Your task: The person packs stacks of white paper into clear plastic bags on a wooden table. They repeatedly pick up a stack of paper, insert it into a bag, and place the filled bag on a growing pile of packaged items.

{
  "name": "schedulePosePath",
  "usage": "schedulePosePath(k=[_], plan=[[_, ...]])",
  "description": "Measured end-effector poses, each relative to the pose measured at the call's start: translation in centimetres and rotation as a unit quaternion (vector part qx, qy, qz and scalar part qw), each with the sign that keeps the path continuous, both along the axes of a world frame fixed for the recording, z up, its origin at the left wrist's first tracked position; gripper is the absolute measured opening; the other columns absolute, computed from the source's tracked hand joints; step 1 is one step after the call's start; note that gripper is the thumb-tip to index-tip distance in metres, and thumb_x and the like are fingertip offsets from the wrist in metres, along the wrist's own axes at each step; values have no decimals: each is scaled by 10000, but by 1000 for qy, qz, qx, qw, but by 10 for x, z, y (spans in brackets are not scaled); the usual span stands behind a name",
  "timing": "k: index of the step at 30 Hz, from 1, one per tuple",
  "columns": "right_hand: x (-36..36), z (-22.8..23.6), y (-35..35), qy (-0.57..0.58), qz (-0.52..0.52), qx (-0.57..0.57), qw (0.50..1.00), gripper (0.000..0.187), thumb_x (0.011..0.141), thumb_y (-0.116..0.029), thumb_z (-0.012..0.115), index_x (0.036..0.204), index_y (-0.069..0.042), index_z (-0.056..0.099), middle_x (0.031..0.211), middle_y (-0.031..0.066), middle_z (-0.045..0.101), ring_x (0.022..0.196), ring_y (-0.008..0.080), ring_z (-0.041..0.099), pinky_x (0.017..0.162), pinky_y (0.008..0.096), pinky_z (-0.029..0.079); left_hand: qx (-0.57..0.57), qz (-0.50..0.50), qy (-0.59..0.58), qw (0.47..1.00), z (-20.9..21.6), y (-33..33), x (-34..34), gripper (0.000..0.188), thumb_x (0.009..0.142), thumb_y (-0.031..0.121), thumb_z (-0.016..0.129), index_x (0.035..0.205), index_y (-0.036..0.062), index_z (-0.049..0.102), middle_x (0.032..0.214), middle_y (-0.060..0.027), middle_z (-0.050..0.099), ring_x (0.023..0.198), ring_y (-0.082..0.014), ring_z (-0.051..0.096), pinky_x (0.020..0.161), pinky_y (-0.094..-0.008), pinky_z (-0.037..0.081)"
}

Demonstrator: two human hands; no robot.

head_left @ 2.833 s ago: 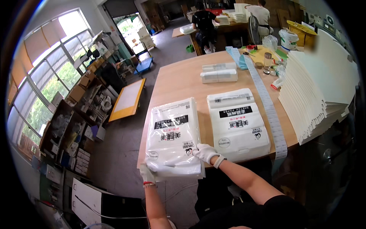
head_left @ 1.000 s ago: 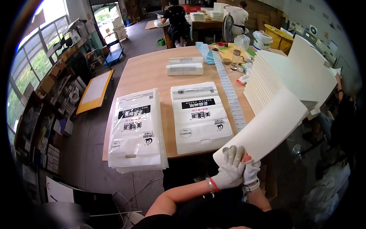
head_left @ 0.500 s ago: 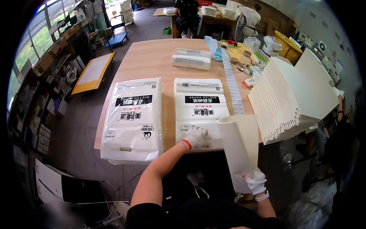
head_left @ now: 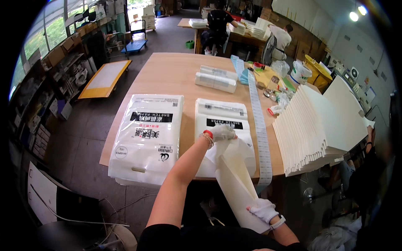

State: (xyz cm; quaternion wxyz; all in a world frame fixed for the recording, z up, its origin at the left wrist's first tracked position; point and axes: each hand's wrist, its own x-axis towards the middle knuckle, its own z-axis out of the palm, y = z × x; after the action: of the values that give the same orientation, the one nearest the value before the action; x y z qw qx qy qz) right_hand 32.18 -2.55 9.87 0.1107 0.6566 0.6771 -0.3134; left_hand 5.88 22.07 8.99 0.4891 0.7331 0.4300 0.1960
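Observation:
My left hand [head_left: 222, 134], in a white glove, is closed over the lifted edge of a printed plastic bag [head_left: 221, 109] on top of the right-hand bag pile; its fingertips are partly hidden. A curled wad of cream paper [head_left: 236, 184] slants up from my lap, its far end at the bag's mouth beneath that hand. Around the paper's near end, my right hand [head_left: 264, 210], gloved with bare fingertips, is closed. To the left lies a thick pile of printed plastic packs [head_left: 146, 144].
Fanned white paper stacks [head_left: 299, 134] stand at the table's right. A strip of labels [head_left: 260, 138] runs down the table [head_left: 171, 75]. Clear plastic rolls [head_left: 215, 81] lie farther back. Beyond are a jar, a white bucket [head_left: 300, 72] and co-workers at another table; a person's hand is at far right.
My left hand has moved up and lifted the bag's edge. The paper wad, held by my right hand, has swung left so its far end meets the bag. My view has shifted slightly.

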Motion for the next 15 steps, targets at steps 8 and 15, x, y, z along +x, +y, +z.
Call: schedulePosePath(k=[8,15], plan=[[-15,-16,7,-35,89,34,995,484,759,-497,535,862,-26,578,812,191,610,780,372,592,665,445,456,-12,41,-68,997,-24,15,8,319,787,350,578,840,43,645,791,-84,628,751,-199,553,708,-316,429],[-28,12,44,-26,-3,72,997,452,740,-459,554,883,-38,638,839,205,635,787,375,609,708,445,472,96,46,-11,994,6,-12,17,294,785,318,523,857,59,644,819,-110,645,790,-257,612,717,-356,464]])
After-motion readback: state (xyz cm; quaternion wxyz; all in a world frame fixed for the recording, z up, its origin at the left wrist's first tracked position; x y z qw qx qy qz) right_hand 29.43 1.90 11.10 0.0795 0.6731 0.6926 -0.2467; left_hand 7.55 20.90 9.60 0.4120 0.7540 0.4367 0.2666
